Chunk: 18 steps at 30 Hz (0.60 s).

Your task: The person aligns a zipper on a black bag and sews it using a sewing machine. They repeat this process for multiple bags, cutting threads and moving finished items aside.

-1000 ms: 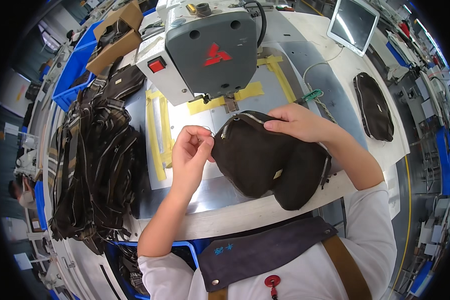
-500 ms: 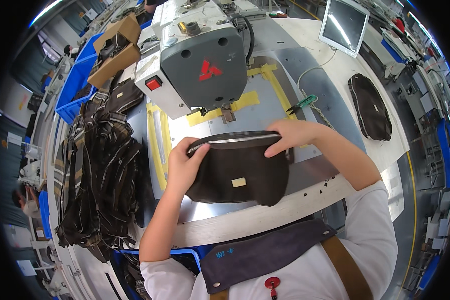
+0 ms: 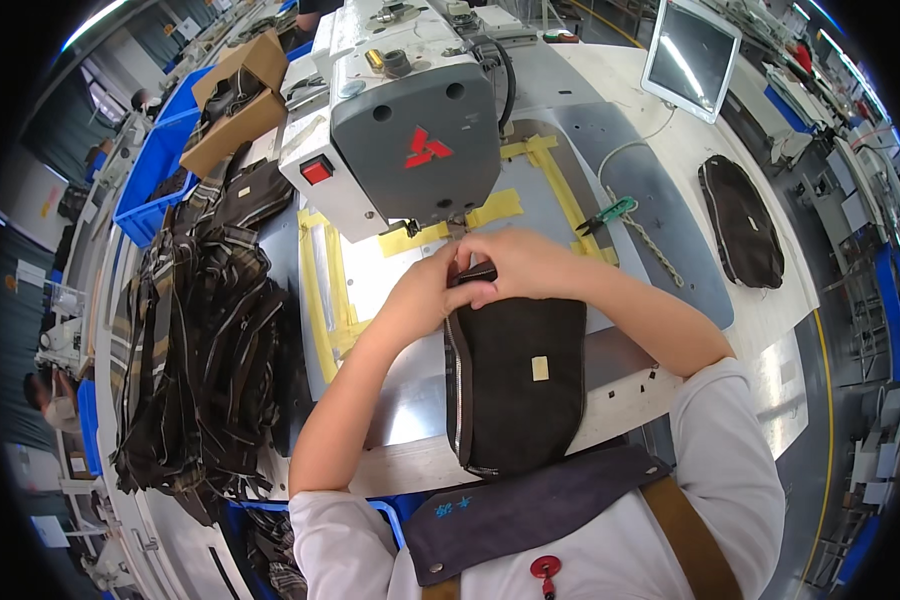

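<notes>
A dark brown fabric pouch (image 3: 510,410) with a metal zipper along its left edge and a small pale label hangs lengthwise toward me, just in front of the sewing machine (image 3: 415,140). At its far end my left hand (image 3: 422,292) is closed, thumb and fingers pinching the corner. Right beside it, my right hand (image 3: 525,264) is closed on the same end, fingertips meeting those of the left. The pinched corner is partly hidden by my fingers. Beyond the hands lies the machine's metal plate with yellow tape (image 3: 410,238).
Green-handled thread snips (image 3: 610,215) lie right of the plate with a cord. Another dark pouch (image 3: 742,220) rests at the right, below a screen (image 3: 692,55). Dark and plaid pouches (image 3: 205,340) are heaped at the left, near a blue crate (image 3: 155,195) and a cardboard box (image 3: 232,125).
The pouch has turned from crosswise to lengthwise, its zipper now on the left. My hands have come together from its two sides to its far end.
</notes>
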Tool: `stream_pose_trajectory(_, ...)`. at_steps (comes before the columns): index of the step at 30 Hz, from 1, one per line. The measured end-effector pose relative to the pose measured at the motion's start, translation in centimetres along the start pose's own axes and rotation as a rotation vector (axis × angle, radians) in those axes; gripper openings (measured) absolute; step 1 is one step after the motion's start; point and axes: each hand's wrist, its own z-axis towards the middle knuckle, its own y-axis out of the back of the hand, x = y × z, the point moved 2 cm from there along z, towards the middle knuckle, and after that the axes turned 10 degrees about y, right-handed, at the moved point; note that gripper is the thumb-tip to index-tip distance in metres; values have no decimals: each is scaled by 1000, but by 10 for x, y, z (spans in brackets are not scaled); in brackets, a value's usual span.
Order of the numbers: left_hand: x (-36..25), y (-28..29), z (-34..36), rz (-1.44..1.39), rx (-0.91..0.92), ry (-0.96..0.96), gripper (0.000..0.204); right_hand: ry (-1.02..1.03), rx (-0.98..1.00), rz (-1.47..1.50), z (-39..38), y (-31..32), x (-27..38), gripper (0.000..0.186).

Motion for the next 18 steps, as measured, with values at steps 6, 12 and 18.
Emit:
stream_pose_trajectory(6,25,-19,-3,-127,-162,-40,23,-422,21,514,-15,10,-37,26)
stream_pose_trajectory(12,16,-25,-10,3,-403,-340,16,-55,-156,58,-17,-3,-16,14)
stream_pose_trajectory(18,22,-26,-13,68,-520,-491,15,-198,-275,443,-19,-19,-26,14)
